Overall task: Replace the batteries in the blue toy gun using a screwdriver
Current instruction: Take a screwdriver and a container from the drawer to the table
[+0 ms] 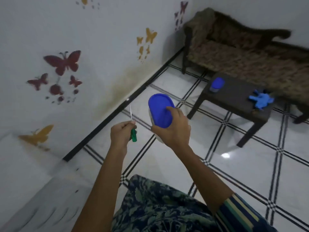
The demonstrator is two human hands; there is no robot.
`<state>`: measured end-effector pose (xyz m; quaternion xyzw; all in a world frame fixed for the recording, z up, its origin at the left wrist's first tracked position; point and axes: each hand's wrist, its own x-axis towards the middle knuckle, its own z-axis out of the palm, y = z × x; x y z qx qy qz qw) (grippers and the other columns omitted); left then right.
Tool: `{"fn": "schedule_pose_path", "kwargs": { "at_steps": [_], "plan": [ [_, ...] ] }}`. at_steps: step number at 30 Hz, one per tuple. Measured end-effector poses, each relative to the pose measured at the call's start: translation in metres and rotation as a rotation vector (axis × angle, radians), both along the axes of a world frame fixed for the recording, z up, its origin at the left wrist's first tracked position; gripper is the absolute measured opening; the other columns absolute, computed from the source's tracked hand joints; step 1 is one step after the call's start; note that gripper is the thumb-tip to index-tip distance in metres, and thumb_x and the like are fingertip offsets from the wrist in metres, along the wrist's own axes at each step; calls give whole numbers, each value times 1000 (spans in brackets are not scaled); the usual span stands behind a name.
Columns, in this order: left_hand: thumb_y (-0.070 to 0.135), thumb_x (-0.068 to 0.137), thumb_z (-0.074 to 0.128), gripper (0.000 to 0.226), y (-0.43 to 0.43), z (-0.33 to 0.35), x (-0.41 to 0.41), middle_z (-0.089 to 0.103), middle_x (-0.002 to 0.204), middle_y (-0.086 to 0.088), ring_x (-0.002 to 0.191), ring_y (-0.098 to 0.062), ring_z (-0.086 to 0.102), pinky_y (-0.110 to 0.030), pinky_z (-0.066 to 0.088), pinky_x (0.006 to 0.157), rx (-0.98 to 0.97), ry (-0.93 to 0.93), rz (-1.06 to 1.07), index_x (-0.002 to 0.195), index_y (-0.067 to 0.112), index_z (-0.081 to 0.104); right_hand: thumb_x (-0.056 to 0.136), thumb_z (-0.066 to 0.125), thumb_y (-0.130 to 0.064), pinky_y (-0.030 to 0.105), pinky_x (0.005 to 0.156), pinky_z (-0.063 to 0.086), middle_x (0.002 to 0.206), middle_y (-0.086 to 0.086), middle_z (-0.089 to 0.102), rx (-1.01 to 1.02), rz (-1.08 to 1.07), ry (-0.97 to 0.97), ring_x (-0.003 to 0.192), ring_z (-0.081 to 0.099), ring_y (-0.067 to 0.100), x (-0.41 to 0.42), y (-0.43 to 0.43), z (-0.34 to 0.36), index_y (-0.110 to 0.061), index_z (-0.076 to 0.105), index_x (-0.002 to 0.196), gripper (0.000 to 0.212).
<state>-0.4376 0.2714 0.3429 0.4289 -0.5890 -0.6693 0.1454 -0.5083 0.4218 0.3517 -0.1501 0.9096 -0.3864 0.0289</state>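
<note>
While raised side by side, left grip point(121, 133) curls round screwdriver point(133, 135), shaft toward 12 | right grip point(175, 131), at its 3, clasps blue-lidded tub point(159, 111) | farther, at 2, blurred blue gun point(261, 100) lies on table point(237, 96), jar point(216, 85) at gun's 10, apart | sofa point(250, 59) beyond.

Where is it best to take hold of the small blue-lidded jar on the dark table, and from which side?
I would grip the small jar around its blue lid from above: it stands upright near a corner of the table, with open space around it.
</note>
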Motion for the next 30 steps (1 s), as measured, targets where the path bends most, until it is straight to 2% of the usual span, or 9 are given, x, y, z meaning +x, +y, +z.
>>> {"fn": "schedule_pose_path", "kwargs": {
  "at_steps": [2,6,10,13,18,22,24,27,30],
  "plan": [
    [16,86,69,7,37,-2,-54,69,87,-14,83,-27,64,-39,54,84,8,-1,-73,80,12,70,59,73,-54,48,99,42,144,-2,42,3,-74,15,121,44,21,-46,47,2,-30,43,135,85],
    [19,85,70,11,98,-2,-140,70,88,-17,82,-28,64,-38,54,79,-12,-19,-193,74,14,70,58,74,-55,49,99,43,143,-1,44,28,-207,30,121,47,23,-113,124,6,-29,45,134,85],
    [27,81,75,12,150,-5,-217,72,89,-19,77,-26,64,-44,57,79,-67,-65,-324,72,18,73,62,78,-50,42,102,40,147,0,42,-11,-342,-3,127,43,22,-168,186,2,-28,46,135,84],
    [27,81,75,12,184,-10,-276,72,91,-19,78,-25,64,-40,59,78,-126,-96,-413,75,16,72,63,79,-50,41,102,37,148,0,41,-15,-433,-18,129,41,22,-209,221,-9,-27,46,137,84],
    [24,81,76,12,238,-28,-391,70,80,-11,76,-23,66,-31,58,71,-197,-81,-526,79,12,72,58,73,-57,46,96,44,144,-1,44,-5,-523,-23,124,46,24,-304,270,-37,-27,45,134,87],
    [26,78,77,20,277,-45,-486,60,60,-2,57,-17,54,-28,49,60,-303,-95,-594,83,6,73,60,74,-56,50,97,45,145,1,43,1,-595,-82,125,45,25,-382,300,-56,-25,39,139,91],
    [27,78,77,20,296,-50,-528,61,61,-6,52,-18,51,-29,49,56,-360,-96,-630,81,7,73,61,73,-59,52,97,44,145,1,42,19,-601,-120,125,45,25,-417,315,-64,-26,37,140,93],
    [28,79,76,23,328,-61,-593,67,76,-7,60,-13,56,-30,53,67,-426,-118,-685,86,6,75,62,72,-59,50,98,43,148,2,40,90,-608,-175,125,45,27,-473,339,-78,-26,36,140,92],
    [28,79,76,25,351,-78,-642,68,81,-4,71,-13,59,-26,49,73,-459,-148,-702,92,6,75,64,70,-60,50,99,41,150,3,37,134,-604,-207,127,44,28,-519,356,-92,-25,34,141,92]
  ]
}}
